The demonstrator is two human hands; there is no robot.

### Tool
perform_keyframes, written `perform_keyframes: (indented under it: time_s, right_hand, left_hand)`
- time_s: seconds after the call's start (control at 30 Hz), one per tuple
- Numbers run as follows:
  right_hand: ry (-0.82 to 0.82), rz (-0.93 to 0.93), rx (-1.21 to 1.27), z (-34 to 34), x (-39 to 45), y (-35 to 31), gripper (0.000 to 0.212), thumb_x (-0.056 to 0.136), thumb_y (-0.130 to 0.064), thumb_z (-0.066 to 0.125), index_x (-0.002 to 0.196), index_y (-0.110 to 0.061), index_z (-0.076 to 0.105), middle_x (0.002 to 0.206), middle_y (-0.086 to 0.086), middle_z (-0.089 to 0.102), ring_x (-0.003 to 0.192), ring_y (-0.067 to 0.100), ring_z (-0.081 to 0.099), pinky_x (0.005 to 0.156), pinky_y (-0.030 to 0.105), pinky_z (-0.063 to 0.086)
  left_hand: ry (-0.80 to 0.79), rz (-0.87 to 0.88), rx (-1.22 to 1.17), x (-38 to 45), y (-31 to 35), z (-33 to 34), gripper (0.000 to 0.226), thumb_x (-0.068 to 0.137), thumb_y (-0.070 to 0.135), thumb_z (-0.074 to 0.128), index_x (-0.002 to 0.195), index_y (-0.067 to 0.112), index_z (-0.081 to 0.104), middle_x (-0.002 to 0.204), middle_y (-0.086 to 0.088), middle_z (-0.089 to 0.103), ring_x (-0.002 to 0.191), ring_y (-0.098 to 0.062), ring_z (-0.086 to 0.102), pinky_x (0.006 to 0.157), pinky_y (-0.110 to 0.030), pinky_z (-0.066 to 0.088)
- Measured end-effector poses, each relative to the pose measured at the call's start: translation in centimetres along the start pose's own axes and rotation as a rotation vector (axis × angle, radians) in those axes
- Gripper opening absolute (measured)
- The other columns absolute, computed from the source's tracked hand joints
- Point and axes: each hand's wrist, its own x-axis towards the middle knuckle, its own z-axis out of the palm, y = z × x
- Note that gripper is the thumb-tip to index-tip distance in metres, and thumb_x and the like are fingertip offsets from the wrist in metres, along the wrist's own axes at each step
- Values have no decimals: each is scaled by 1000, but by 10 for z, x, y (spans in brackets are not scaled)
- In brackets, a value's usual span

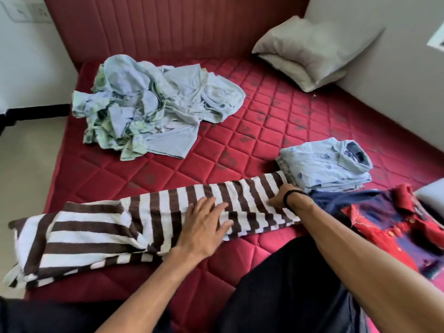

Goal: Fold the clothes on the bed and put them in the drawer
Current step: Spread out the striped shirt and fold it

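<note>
Brown-and-white striped garment [149, 227] lies folded into a long narrow band across the near part of the red quilted bed [240, 140], running from the near-left edge up toward the right. Left hand [204, 227] rests flat on the band's middle, fingers [216, 207] straight and spread, grasping nothing. Right hand [283, 197], black band on the wrist, is at the band's far right end; fingers curled down onto the cloth there, but whether they pinch it cannot be told. Folded light-blue shirt stack [324, 167] sits just beside that end. Red-and-navy garment [384, 219] lies unfolded to the near right. Crumpled pale-blue and green pile [153, 104] lies at far left of the bed, well apart. Grey pillow [310, 49] sits in the far-right corner.
</note>
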Motion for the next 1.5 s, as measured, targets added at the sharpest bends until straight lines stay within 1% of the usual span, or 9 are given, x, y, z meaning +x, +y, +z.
perform_keyframes:
  time_s: [0.23,0.43,0.6,0.77,0.9,1.0,1.13,1.33,1.5]
  right_hand:
    - [-170,105,196,25,51,26,156,2,-60,91,145,-9,52,143,12,59,126,33,61,108,55,48]
    - [165,-46,376,-17,-27,-10,53,80,-21,71,130,-8,60,129,18,65,118,36,64,98,42,55]
    - [283,-491,483,-16,-98,-63,25,83,-30,72,102,-20,59,103,11,69,100,37,67,74,33,45]
    - [-334,-965,650,9,-145,-106,32,90,-33,79,113,-13,73,97,1,78,90,19,75,73,30,60]
    - [281,-964,447,36,-121,-118,35,97,-39,66,122,-15,68,124,5,70,118,22,63,96,38,50]
    - [203,-869,108,70,-103,-119,65,99,-66,33,158,-39,27,170,1,16,157,28,8,119,59,26]
    - [175,-778,-40,100,-101,-124,83,82,-81,-8,159,-50,-3,171,-9,-15,156,25,-22,117,71,9]
    - [251,-514,201,88,-109,-127,85,90,-78,41,159,-37,16,167,9,13,151,36,20,112,55,36]
    - [-238,-94,1025,50,-102,-102,58,69,-9,92,116,5,62,96,18,72,77,31,71,60,41,60]
  left_hand:
    - [-36,-30,151,4,7,50,79,95,82,14,163,42,7,172,0,-6,158,-27,-12,125,-60,-6]
    - [-216,-143,-44,16,10,32,74,92,82,8,159,52,-3,167,12,-24,152,-14,-30,121,-50,-23]
    - [-23,-533,-1444,11,12,-44,66,103,68,21,139,27,57,142,4,61,123,-1,59,104,-16,41]
    - [74,-879,-1891,-11,-50,-74,88,90,81,38,122,6,73,117,-22,73,103,-37,73,101,-48,52]
    - [109,-1078,-1545,-22,-63,-60,44,84,35,81,117,7,73,98,-20,78,83,-34,77,77,-46,61]
    - [135,-1088,-1496,-19,-72,-54,30,91,14,75,119,5,71,95,-19,78,83,-33,77,71,-42,62]
    - [255,-1007,-1554,-12,-87,-61,21,102,15,61,115,1,70,110,-23,74,80,-26,74,69,-35,58]
    - [447,-380,-255,-41,-75,-61,61,100,38,62,152,14,43,146,-10,55,135,-25,52,113,-40,42]
    - [143,-162,157,-64,-44,-24,81,104,69,9,159,15,35,166,-6,31,157,-24,18,128,-53,6]
